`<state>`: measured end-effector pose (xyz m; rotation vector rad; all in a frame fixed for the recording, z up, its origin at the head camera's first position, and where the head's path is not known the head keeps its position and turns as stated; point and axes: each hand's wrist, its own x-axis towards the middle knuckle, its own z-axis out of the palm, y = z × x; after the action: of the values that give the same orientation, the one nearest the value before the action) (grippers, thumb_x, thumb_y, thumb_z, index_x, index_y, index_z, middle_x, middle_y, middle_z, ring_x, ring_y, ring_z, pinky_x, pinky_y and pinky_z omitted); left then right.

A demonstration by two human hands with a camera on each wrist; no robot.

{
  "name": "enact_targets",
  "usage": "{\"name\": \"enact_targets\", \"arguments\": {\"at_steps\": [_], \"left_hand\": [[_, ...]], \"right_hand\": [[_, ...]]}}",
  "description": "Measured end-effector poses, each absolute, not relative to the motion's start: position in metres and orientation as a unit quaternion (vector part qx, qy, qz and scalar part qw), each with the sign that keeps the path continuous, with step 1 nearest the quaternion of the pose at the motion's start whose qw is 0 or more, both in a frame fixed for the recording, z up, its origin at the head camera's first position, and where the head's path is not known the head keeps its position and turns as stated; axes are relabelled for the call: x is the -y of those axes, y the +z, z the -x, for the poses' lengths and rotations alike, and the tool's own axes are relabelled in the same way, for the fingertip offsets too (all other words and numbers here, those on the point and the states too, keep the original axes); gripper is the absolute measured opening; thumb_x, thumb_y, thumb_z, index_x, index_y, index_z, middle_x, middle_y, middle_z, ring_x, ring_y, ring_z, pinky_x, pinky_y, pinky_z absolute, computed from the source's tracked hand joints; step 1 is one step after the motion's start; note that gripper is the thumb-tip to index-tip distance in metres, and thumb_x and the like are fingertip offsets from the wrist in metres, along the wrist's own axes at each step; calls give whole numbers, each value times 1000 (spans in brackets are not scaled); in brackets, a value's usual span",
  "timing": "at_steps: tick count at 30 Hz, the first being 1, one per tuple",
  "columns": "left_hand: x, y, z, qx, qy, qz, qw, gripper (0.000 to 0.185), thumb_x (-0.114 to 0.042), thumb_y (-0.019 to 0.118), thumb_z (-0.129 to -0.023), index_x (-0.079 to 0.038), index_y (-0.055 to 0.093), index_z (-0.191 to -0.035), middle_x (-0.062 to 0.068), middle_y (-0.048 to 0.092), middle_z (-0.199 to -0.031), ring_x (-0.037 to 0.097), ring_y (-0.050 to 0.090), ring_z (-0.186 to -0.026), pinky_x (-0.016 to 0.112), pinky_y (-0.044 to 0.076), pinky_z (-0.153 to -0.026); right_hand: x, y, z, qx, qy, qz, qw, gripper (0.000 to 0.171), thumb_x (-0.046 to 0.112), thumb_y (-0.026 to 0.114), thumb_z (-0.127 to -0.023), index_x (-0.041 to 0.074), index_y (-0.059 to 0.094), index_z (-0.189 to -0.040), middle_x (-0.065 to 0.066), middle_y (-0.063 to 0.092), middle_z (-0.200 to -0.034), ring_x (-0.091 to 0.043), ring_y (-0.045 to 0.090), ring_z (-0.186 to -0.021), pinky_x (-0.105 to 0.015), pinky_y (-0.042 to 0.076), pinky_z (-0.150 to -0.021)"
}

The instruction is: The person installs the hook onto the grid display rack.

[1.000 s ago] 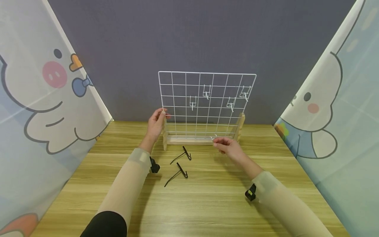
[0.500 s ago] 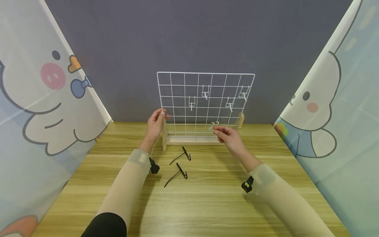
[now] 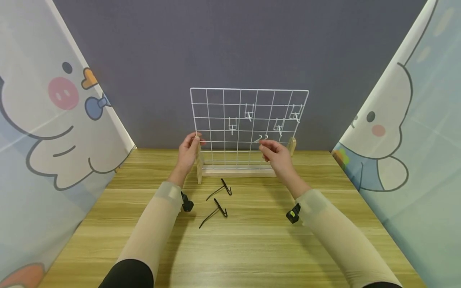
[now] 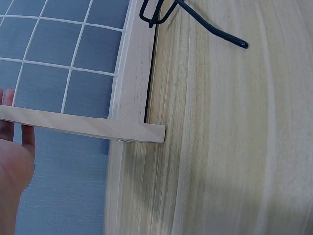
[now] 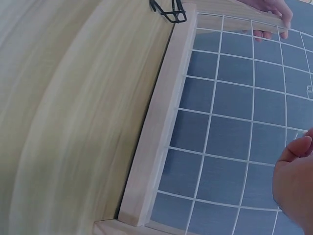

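Note:
A white wire grid panel (image 3: 248, 89) stands upright in a wooden stand (image 3: 234, 173). My left hand (image 3: 187, 153) grips its left edge, where the wooden upright (image 4: 83, 123) passes between thumb and fingers in the left wrist view. With thumb and fingertips, my right hand (image 3: 282, 159) pinches a small white hook (image 3: 257, 141) in front of the grid's lower middle. The hook's prongs point up; whether it touches the wires I cannot tell. Several similar white hooks (image 3: 249, 115) hang higher on the grid. In the right wrist view, my right hand (image 5: 296, 188) mostly hides its hook.
Two black hooks, a nearer one (image 3: 220, 208) and a farther one (image 3: 225, 187), lie on the wood-grain table (image 3: 252, 244) before the stand. A dark grey panel (image 3: 248, 44) rises behind the grid. Printed cloth screens (image 3: 43, 132) flank both sides.
My right hand has risen with the white hook, from near the stand's base to below the hanging hooks. The left hand keeps its grip on the stand's left side.

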<state>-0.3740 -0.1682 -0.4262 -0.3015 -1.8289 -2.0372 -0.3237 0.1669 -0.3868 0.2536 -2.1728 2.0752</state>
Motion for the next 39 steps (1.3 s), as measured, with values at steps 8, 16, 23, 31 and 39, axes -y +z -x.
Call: {"name": "enact_targets", "arguments": {"at_steps": [8,16,23,31,39], "left_hand": [[169,-427,373,645,-731,110,194,19,-17,57,-115,-17,74,-123,3,79,-104,20,76,-101,27,55,-93],[168,-425,373,654,-726,102,187,24,-17,55,-116,-4,69,-131,8,78,-110,23,76,-105,27,56,-98],[168,-425,374,656,-725,99,183,33,-16,54,-116,6,62,-139,-7,77,-102,27,76,-107,22,56,-95],[168,-424,373,659,-724,96,180,34,-16,54,-116,8,60,-140,-8,76,-101,40,73,-115,23,56,-97],[168,-425,374,658,-725,97,181,37,-15,53,-116,11,58,-142,-9,76,-101,35,74,-111,23,56,-96]], "right_hand": [[-158,-380,334,714,690,-82,83,35,16,73,-107,0,70,-138,6,68,-98,-9,57,-79,-18,52,-71],[-156,-375,338,723,683,-64,77,33,16,74,-107,3,72,-137,6,68,-100,-9,58,-80,-19,52,-71],[-155,-375,342,731,676,-61,72,34,17,73,-107,2,73,-137,7,67,-97,-10,59,-78,-18,51,-69],[-157,-377,344,729,679,-60,60,34,16,68,-110,0,71,-140,8,67,-93,-10,59,-75,-21,51,-68],[-159,-380,344,729,678,-72,56,36,14,66,-111,-1,68,-143,6,66,-89,-8,56,-71,-22,50,-64]]}}
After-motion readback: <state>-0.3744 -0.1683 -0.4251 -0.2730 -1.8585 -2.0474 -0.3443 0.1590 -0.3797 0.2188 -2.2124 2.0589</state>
